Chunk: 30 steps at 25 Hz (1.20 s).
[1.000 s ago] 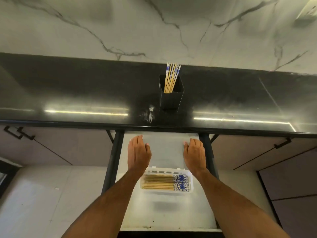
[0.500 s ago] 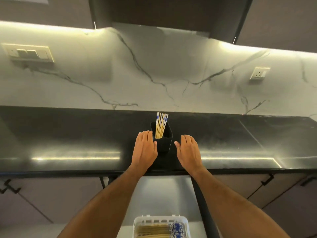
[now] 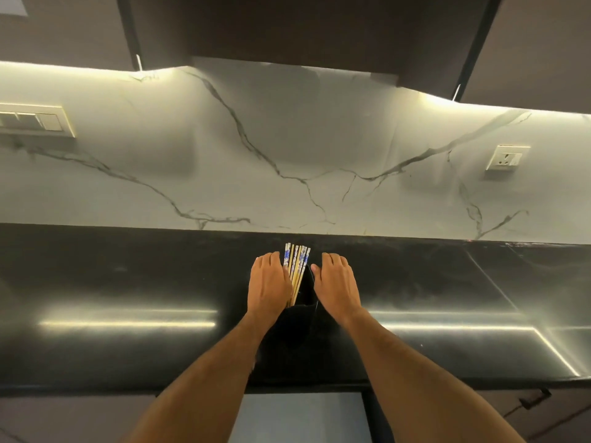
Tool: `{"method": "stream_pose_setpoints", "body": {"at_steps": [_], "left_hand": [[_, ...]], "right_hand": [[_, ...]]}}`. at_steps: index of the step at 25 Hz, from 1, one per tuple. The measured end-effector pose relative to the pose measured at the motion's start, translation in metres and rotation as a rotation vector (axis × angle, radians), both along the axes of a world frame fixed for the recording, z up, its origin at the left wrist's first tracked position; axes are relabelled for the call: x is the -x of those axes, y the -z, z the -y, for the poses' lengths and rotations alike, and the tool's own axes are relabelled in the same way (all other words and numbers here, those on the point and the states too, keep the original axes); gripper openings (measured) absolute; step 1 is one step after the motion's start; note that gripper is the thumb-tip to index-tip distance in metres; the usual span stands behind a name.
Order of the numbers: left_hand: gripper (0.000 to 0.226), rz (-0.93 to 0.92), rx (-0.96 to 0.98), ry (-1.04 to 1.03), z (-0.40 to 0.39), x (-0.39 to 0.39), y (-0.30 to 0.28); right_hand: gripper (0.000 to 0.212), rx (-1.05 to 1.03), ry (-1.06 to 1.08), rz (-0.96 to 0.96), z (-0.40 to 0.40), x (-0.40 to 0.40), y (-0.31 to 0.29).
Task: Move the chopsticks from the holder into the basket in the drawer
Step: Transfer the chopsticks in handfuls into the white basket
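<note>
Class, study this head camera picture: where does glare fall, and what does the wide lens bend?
Head view: two bright glare streaks lie on the black countertop, either side of the holder; under-cabinet strips wash the marble wall; the wide lens bows the counter's edges; the chopsticks stay sharp.

Home kitchen, black countertop (image 3: 128, 282), marble backsplash (image 3: 287, 139), wall socket (image 3: 507, 157), overhead cabinets (image 3: 319, 27)

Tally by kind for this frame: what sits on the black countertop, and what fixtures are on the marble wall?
Chopstick bundle, standing in the holder (sticks too tightly packed to count): 1
Black holder on the countertop: 1
Hands, left hand and right hand, flanking the bundle: 2
Switch panel: 1
Wall socket: 1
Total: 6
</note>
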<state>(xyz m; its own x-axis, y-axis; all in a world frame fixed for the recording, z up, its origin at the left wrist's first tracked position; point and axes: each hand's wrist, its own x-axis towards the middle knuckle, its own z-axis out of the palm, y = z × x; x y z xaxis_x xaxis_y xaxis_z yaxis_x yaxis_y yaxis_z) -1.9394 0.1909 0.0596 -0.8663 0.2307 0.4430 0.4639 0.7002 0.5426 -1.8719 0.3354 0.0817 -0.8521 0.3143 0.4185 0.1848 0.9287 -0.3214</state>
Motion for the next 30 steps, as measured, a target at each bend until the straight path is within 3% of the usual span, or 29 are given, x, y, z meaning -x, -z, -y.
{"method": "stream_pose_setpoints", "body": {"at_steps": [4,7,14,30], "left_hand": [[0.036,0.107,-0.041,-0.05,-0.022,0.043,0.02],[0.026,0.147,-0.077,-0.059,-0.037,0.069,0.034],[0.018,0.311,-0.16,-0.041,-0.058,0.097,0.047],[0.004,0.247,-0.294,-0.038,-0.054,0.083,0.037]], "right_hand": [[0.036,0.106,0.004,0.041,-0.021,0.051,0.028],[0.032,0.218,0.008,0.063,-0.031,0.081,0.05],[0.05,0.823,0.096,0.011,-0.041,0.127,0.064],[0.031,0.881,0.181,-0.163,-0.035,0.119,0.047]]}}
